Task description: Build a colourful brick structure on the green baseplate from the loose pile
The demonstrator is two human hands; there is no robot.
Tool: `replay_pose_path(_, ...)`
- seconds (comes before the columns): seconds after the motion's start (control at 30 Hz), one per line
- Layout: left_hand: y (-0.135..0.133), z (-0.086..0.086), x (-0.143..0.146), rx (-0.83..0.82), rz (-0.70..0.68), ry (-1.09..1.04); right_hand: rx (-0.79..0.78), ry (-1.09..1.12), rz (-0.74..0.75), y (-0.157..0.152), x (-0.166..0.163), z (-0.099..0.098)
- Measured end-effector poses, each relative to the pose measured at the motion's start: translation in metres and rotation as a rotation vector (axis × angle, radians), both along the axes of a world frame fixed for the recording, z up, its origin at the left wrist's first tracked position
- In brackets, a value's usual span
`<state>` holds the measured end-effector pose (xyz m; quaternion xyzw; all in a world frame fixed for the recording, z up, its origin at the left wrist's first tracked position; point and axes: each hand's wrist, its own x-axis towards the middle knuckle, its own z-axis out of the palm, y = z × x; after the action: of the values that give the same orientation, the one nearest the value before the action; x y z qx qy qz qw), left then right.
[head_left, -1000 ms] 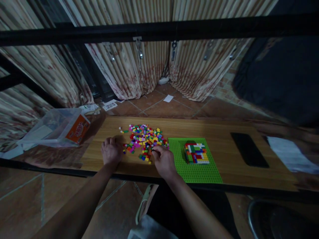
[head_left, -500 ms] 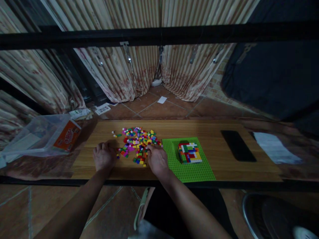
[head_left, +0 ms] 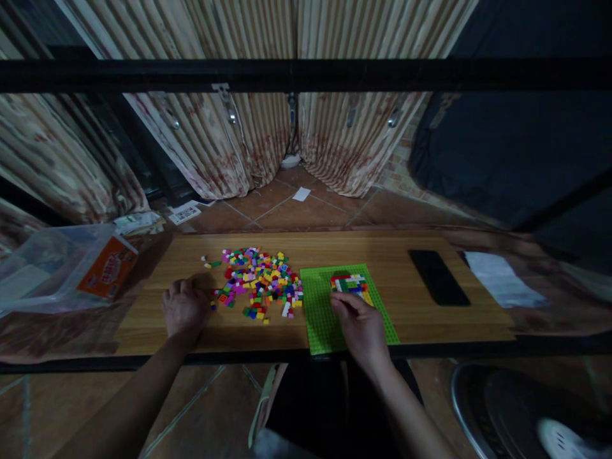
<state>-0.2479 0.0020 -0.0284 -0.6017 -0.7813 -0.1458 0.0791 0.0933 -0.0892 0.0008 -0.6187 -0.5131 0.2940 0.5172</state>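
Observation:
My left hand (head_left: 183, 310) rests on the wooden table, left of a loose pile of small coloured toy bricks (head_left: 261, 278). Its fingers are loosely bent and slightly apart, and I see nothing in them. Over the green baseplate (head_left: 318, 319), my right hand (head_left: 362, 324) is closed in a pinch at the left front side of a multicoloured brick structure (head_left: 351, 284). Whatever sits between those fingertips is too small or hidden to make out. The hand covers the near part of the structure.
A black phone (head_left: 438, 277) and a white paper sheet (head_left: 502, 278) lie to the right. Off the table's left end stands a clear plastic box (head_left: 57, 255) with an orange label. A dark bar (head_left: 306, 75) crosses in front of the curtains.
My right hand has moved right, from the brick pile to the structure on the baseplate. My left hand stays beside the pile. The whole view has shifted slightly.

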Motion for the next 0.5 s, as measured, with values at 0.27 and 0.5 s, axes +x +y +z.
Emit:
replay_pose_path(0.27, 0.000, 0.001, -0.001, -0.029, -0.012, 0.057, -0.050, -0.126, -0.216, 0.000, 0.067, -0.013)
replay_pose_path(0.5, 0.000, 0.000, -0.001, -0.012, -0.029, 0.064, -0.029, -0.242, -0.216, 0.016, 0.069, -0.008)
